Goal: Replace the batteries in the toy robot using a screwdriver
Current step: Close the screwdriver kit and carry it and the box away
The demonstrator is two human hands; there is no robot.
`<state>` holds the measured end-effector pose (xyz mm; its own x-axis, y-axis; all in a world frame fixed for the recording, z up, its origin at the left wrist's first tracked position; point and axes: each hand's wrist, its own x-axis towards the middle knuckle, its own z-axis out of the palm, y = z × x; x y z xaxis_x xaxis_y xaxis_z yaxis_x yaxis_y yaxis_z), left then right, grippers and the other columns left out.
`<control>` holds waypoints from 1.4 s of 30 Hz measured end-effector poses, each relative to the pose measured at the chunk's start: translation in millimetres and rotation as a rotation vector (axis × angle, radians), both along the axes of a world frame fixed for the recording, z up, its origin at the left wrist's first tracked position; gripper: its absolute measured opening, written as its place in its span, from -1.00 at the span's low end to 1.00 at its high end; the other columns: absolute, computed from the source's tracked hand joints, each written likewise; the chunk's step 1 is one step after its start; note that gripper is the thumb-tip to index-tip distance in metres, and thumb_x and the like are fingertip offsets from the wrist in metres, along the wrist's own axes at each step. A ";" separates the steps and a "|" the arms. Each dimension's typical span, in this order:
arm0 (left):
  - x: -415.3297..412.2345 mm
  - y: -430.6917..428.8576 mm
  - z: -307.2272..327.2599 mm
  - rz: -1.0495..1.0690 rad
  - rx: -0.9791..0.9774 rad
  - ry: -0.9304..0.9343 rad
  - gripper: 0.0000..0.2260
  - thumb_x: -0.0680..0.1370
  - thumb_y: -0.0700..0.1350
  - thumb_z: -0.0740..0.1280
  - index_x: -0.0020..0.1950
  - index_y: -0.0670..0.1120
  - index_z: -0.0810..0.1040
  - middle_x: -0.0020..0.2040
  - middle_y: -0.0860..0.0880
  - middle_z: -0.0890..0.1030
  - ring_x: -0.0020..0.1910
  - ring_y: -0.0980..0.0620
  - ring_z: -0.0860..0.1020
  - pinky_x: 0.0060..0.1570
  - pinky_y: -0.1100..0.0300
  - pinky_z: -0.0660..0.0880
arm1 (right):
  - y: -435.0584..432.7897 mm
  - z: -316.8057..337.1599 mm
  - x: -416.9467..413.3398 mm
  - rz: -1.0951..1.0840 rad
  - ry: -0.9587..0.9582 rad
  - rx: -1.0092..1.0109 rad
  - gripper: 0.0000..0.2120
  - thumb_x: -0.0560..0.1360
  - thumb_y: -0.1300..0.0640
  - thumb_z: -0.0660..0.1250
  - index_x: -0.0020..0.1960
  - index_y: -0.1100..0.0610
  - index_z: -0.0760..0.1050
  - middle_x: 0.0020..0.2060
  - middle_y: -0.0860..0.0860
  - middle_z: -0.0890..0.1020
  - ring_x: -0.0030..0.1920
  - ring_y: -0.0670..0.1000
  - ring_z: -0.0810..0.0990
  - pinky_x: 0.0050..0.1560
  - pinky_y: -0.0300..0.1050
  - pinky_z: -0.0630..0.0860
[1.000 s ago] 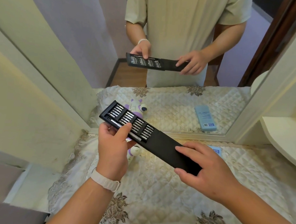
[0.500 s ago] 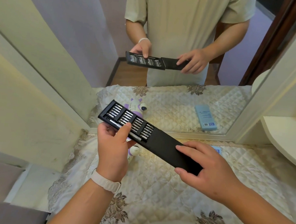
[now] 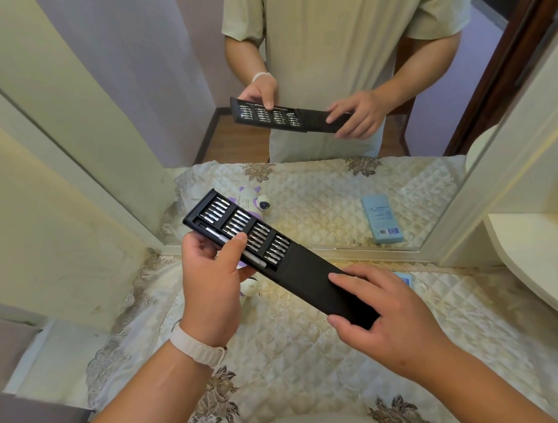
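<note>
A single wide-angle view, worn on the person's head, looks forward and steeply down. It is close in: the left hand (image 3: pixel 213 279) and right hand (image 3: pixel 392 319) fill the middle of the frame, holding the screwdriver kit (image 3: pixel 316 279) above the quilted surface (image 3: pixel 294 359), whose near edge runs off the bottom. Straight lines bow toward the frame's edges. On the far side the view faces a mirror (image 3: pixel 180 91), which gives a frontal, more distant look at the same hands, kit and surface, with the person's torso (image 3: pixel 330 44) above. A wall panel (image 3: pixel 59 198) closes the left and a shelf (image 3: pixel 537 246) the right.
</note>
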<state>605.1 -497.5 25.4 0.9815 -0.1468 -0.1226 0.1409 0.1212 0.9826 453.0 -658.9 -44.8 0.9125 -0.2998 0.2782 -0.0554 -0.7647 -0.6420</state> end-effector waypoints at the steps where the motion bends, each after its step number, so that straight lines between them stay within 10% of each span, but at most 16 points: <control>1: 0.1 0.0 0.3 -0.008 0.002 -0.005 -0.82 0.57 -0.31 0.32 0.07 -0.08 0.42 0.00 -0.11 0.64 -0.06 -0.07 0.65 -0.17 -0.05 0.66 | -0.6 -0.2 0.0 -0.003 0.003 0.005 -0.48 0.38 -0.24 0.32 0.29 -0.09 0.53 0.17 -0.16 0.54 0.15 -0.15 0.47 0.09 -0.20 0.44; 26: -22.4 -7.8 -14.3 -0.153 -0.026 0.079 -0.71 0.56 -0.31 0.33 0.26 -0.15 0.42 0.18 -0.25 0.59 0.12 -0.22 0.61 -0.20 0.07 0.60 | -10.4 5.3 3.8 0.016 -0.035 -0.146 -0.49 0.35 -0.21 0.33 0.22 -0.01 0.60 0.08 -0.07 0.61 0.03 -0.05 0.56 -0.05 -0.19 0.46; 42: -28.6 -4.2 -18.4 -0.173 -0.121 0.124 -0.79 0.54 -0.24 0.35 0.12 -0.03 0.47 -0.05 -0.05 0.63 -0.14 0.03 0.62 -0.23 0.06 0.58 | -14.8 8.8 3.6 0.035 -0.101 -0.170 -0.51 0.36 -0.12 0.38 0.23 0.05 0.59 0.13 -0.01 0.60 0.09 0.02 0.57 0.03 -0.03 0.52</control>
<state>576.5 -501.7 7.0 0.9189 -0.3327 -0.2122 0.2887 0.2002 0.9363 456.6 -673.8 -36.0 0.8865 -0.2098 0.4124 0.0307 -0.8627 -0.5047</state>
